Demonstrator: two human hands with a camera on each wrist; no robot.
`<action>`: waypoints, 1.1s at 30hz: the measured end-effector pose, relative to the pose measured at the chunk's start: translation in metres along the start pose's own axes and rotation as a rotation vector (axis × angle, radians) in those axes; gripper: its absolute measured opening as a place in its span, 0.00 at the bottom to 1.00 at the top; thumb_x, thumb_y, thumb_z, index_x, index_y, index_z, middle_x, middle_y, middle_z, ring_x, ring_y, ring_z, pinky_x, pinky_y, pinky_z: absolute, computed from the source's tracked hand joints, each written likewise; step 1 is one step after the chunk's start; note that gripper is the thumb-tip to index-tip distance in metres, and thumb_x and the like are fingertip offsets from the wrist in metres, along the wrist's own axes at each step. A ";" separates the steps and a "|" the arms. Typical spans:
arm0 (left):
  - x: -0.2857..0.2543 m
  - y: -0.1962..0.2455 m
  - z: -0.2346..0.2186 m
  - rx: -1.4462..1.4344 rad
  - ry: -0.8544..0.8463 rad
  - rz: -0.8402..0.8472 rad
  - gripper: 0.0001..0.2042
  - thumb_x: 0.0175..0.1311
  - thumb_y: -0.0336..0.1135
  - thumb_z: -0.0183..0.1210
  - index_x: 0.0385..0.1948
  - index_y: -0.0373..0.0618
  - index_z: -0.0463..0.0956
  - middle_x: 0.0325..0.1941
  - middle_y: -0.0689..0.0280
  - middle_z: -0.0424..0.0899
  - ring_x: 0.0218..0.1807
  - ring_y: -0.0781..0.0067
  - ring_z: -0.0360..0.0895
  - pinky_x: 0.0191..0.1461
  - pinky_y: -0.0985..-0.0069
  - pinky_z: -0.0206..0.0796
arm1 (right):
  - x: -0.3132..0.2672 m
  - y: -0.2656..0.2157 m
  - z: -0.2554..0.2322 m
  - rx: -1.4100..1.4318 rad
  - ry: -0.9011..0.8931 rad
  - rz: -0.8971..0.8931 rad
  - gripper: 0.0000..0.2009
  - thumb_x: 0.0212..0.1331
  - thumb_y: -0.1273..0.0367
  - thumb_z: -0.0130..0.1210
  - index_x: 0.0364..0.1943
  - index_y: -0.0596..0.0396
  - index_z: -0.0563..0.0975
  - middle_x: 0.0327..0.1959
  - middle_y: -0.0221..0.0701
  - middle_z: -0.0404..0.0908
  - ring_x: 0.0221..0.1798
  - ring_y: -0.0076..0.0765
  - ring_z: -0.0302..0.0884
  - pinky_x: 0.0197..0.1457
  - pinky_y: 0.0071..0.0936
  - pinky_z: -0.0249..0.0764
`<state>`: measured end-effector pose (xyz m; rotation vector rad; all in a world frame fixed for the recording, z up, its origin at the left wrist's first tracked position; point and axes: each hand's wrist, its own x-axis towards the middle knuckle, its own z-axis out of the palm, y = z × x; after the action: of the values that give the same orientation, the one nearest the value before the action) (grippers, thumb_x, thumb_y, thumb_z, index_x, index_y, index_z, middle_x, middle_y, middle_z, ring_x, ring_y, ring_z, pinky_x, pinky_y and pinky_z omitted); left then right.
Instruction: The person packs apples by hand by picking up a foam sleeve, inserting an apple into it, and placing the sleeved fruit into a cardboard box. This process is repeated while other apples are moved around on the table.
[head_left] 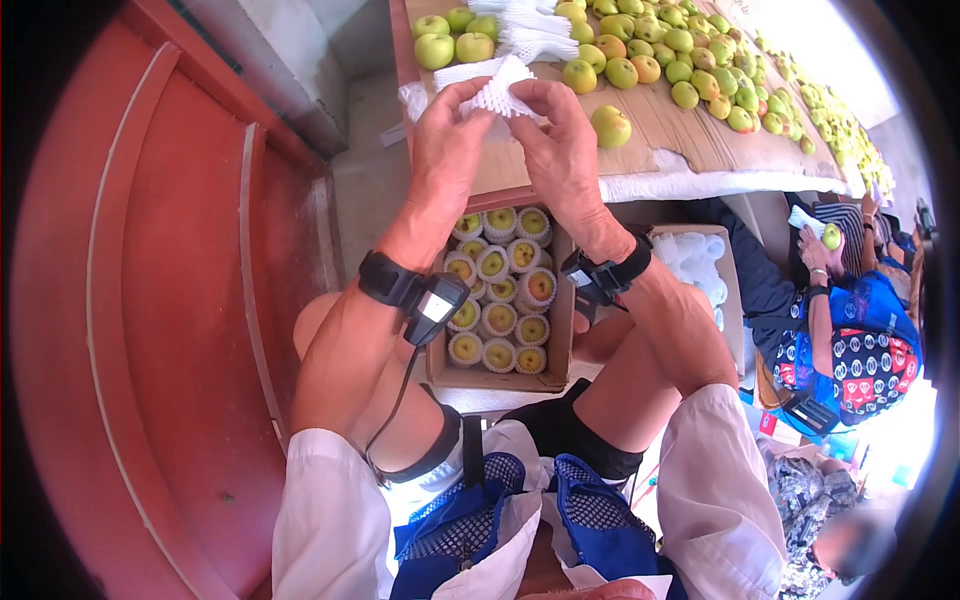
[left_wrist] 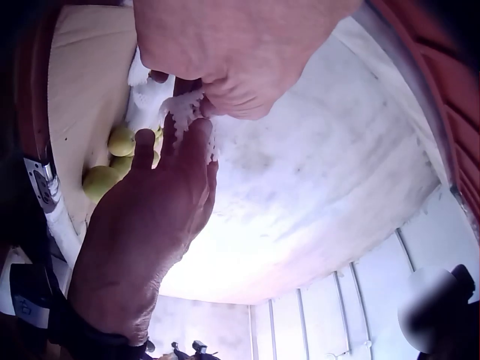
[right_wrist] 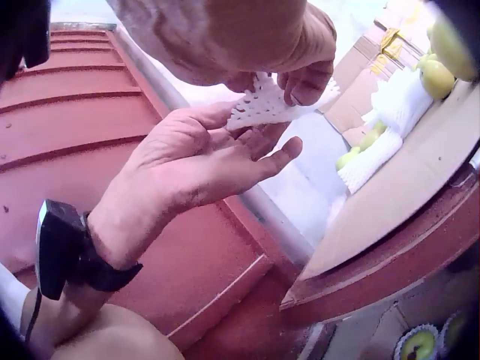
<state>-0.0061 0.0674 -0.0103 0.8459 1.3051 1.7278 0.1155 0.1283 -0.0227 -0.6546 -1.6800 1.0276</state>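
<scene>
Between my two hands is a white foam fruit net (head_left: 503, 88), its mesh spread out in the right wrist view. My left hand (head_left: 447, 150) pinches one side of it with thumb and fingers. The other side is held by my right hand (head_left: 560, 150), its fingertips at the net's edge. Just beyond the hands, a stack of white foam nets (head_left: 535, 35) lies on the cardboard-covered table (head_left: 500, 165). A single green apple (head_left: 611, 126) sits right of my right hand. Several more green apples (head_left: 434, 50) lie left of the stack.
Below my forearms stands a cardboard box (head_left: 562, 345) with rows of netted apples (head_left: 500, 320). Another box (head_left: 733, 300) holds white foam material. A large spread of loose apples (head_left: 690, 60) covers the table's right. At right, another person's hand (head_left: 815, 250) holds an apple. Red panels (head_left: 180, 300) rise at left.
</scene>
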 end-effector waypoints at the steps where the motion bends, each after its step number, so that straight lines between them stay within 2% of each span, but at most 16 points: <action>1: 0.000 0.001 -0.003 0.032 -0.003 -0.011 0.17 0.67 0.24 0.56 0.58 0.36 0.75 0.51 0.66 0.82 0.50 0.79 0.77 0.53 0.82 0.68 | 0.000 0.006 0.000 0.006 0.001 -0.042 0.10 0.60 0.75 0.56 0.46 0.61 0.78 0.42 0.39 0.77 0.42 0.40 0.78 0.46 0.33 0.75; 4: 0.002 -0.004 -0.008 -0.054 -0.008 -0.066 0.15 0.69 0.28 0.58 0.56 0.38 0.76 0.52 0.65 0.82 0.53 0.76 0.78 0.56 0.78 0.69 | -0.001 0.005 -0.002 0.077 -0.034 0.161 0.11 0.65 0.71 0.55 0.49 0.61 0.78 0.42 0.34 0.79 0.42 0.31 0.76 0.46 0.28 0.74; 7: -0.002 0.002 -0.015 -0.229 -0.089 -0.170 0.15 0.70 0.32 0.59 0.55 0.40 0.76 0.52 0.65 0.83 0.54 0.74 0.78 0.58 0.72 0.70 | -0.001 -0.009 -0.007 0.317 -0.073 0.437 0.14 0.69 0.65 0.55 0.51 0.61 0.79 0.43 0.29 0.81 0.44 0.24 0.74 0.48 0.25 0.73; 13: -0.004 0.008 -0.023 -0.323 -0.110 -0.273 0.16 0.71 0.36 0.59 0.56 0.43 0.76 0.56 0.66 0.81 0.59 0.71 0.76 0.62 0.62 0.67 | 0.005 -0.021 -0.014 0.533 -0.089 0.633 0.18 0.69 0.59 0.55 0.51 0.60 0.79 0.46 0.28 0.82 0.48 0.23 0.75 0.49 0.25 0.71; 22: 0.004 0.002 -0.025 -0.470 -0.048 -0.345 0.18 0.74 0.41 0.51 0.60 0.45 0.72 0.61 0.66 0.79 0.63 0.68 0.72 0.65 0.59 0.63 | 0.012 -0.011 -0.014 0.717 -0.093 0.832 0.15 0.69 0.62 0.53 0.50 0.58 0.78 0.47 0.30 0.82 0.48 0.29 0.78 0.50 0.29 0.72; 28: -0.001 0.006 -0.020 -0.537 -0.060 -0.294 0.18 0.72 0.37 0.55 0.60 0.44 0.73 0.61 0.65 0.79 0.62 0.68 0.73 0.66 0.60 0.63 | 0.015 -0.010 -0.019 0.856 -0.098 0.837 0.13 0.72 0.61 0.51 0.51 0.54 0.76 0.47 0.29 0.82 0.47 0.30 0.78 0.52 0.31 0.71; 31: 0.001 0.008 -0.022 -0.427 -0.238 -0.208 0.17 0.72 0.35 0.57 0.59 0.43 0.75 0.59 0.65 0.80 0.60 0.69 0.75 0.66 0.65 0.64 | 0.020 -0.007 -0.024 0.850 -0.101 0.830 0.13 0.73 0.61 0.51 0.52 0.52 0.75 0.48 0.29 0.82 0.48 0.29 0.78 0.55 0.33 0.70; 33: 0.001 0.003 -0.023 -0.350 -0.233 -0.173 0.16 0.71 0.34 0.57 0.58 0.42 0.76 0.58 0.66 0.81 0.59 0.71 0.75 0.64 0.68 0.65 | 0.021 0.000 -0.027 0.863 -0.080 0.809 0.13 0.73 0.60 0.50 0.52 0.51 0.75 0.48 0.29 0.82 0.50 0.30 0.78 0.57 0.34 0.70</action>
<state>-0.0272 0.0579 -0.0125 0.6853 0.8621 1.6038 0.1335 0.1542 -0.0090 -0.6966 -0.8326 2.1863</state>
